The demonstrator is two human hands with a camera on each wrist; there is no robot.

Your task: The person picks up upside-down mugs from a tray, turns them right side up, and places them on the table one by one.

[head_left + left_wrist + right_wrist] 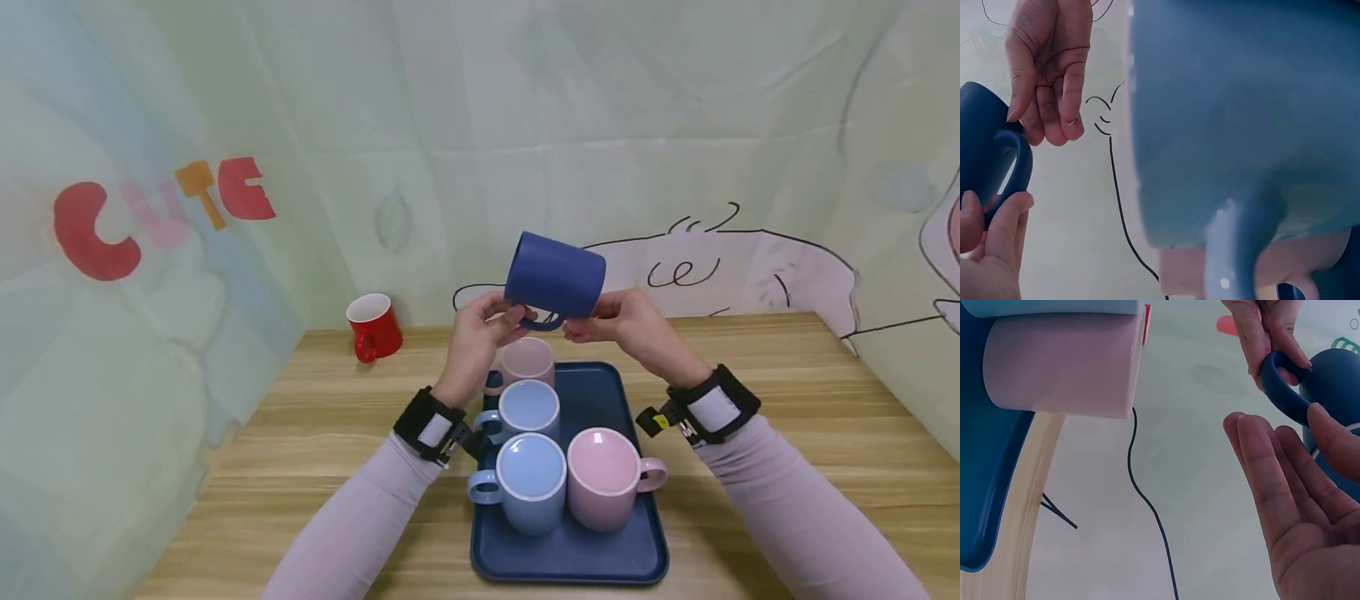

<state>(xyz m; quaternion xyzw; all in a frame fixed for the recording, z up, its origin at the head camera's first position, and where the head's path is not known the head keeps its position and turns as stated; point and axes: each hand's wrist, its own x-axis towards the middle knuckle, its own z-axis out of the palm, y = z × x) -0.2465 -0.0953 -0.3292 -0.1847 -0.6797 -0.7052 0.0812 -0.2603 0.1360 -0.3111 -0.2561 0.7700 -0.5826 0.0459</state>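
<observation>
A dark blue mug [555, 275] is held tilted on its side above the far end of a navy tray [592, 387]. My left hand [480, 337] pinches its handle between thumb and fingers. At the mug's right end is my right hand [633, 329]; in the right wrist view its fingers [1263, 465] extend rather straight, and the thumb lies against or just in front of the mug. On the tray stand two light blue mugs [532, 496], a pink mug [603, 492] at the near right, and another pink mug [528, 362] at the far left, partly behind the left hand.
A red mug [381, 329] with a white inside stands on the wooden table [315, 433] at the back left. Behind the table hangs a printed cloth [360, 167] with coloured letters and line drawings. Handles of the tray's mugs stick out over its edges.
</observation>
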